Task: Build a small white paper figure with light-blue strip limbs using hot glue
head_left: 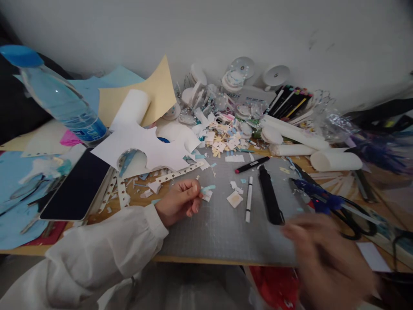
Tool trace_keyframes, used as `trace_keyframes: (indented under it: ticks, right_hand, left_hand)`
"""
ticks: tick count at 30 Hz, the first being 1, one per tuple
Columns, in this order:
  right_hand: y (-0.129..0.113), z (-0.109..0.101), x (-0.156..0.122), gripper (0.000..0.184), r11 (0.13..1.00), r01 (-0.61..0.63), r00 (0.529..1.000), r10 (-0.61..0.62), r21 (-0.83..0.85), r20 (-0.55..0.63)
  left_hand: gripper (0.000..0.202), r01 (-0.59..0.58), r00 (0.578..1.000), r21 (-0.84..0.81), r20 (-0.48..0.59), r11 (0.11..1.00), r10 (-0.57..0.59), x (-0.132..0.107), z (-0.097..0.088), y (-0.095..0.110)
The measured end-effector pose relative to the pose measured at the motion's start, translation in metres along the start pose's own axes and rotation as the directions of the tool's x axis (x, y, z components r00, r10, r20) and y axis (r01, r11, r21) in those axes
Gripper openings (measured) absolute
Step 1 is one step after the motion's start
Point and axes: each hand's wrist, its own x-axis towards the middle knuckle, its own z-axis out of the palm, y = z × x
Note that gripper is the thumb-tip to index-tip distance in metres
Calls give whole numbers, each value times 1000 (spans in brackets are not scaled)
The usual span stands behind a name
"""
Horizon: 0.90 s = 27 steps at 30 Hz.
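Note:
My left hand (182, 200) is closed in a pinch over the left part of the grey cutting mat (206, 241), with a small light-blue paper strip (209, 188) sticking out from its fingertips. At the lower right, my right hand (329, 258) is smeared by motion, so its fingers do not show clearly. Nearest to it are a slim black case-like tool (270, 196) on the mat and the black-handled scissors (355, 219). Between the hands lie a white double-ended marker (249, 200) and a small pale paper square (234, 199). Behind these is a black pen (252, 165).
A blue glue gun (318, 196) with a red light lies right of the mat. Paper scraps (222, 133) heap up behind. At left stand a water bottle (61, 94), a phone (77, 185) and cut white paper (135, 146). White paper rolls (335, 159) lie at right.

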Motion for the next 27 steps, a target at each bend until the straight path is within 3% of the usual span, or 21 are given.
trace_keyframes:
  ticks: [2, 5, 8, 13, 15, 22, 27]
  right_hand:
    - [-12, 40, 20, 5, 959, 32, 970, -97, 283, 221]
    - [-28, 87, 41, 22, 819, -97, 925, -136, 565, 355]
    - [-40, 112, 47, 23, 647, -269, 894, -107, 713, 434]
    - [-45, 124, 47, 15, 343, -479, 860, 0, 808, 510]
    - [-45, 127, 46, 13, 261, -536, 834, 16, 803, 551]
    - [-43, 130, 45, 8, 132, -654, 753, 23, 745, 658]
    - [-35, 123, 52, 16, 101, -725, 688, 49, 681, 724]
  left_hand:
    - [52, -10, 1000, -23, 16, 1000, 10, 0, 0, 0]
    - [53, -22, 998, -49, 51, 999, 24, 0, 0, 0]
    - [53, -30, 996, -59, 82, 998, 35, -1, 0, -1]
    - [55, -47, 993, -57, 106, 997, 53, -3, 0, 1]
    - [54, -59, 993, -53, 100, 997, 64, -4, 0, 2]
    - [54, -100, 989, 25, 111, 995, 96, 0, -2, -3]
    - [54, -162, 985, 169, 90, 972, 149, 4, -5, -4]
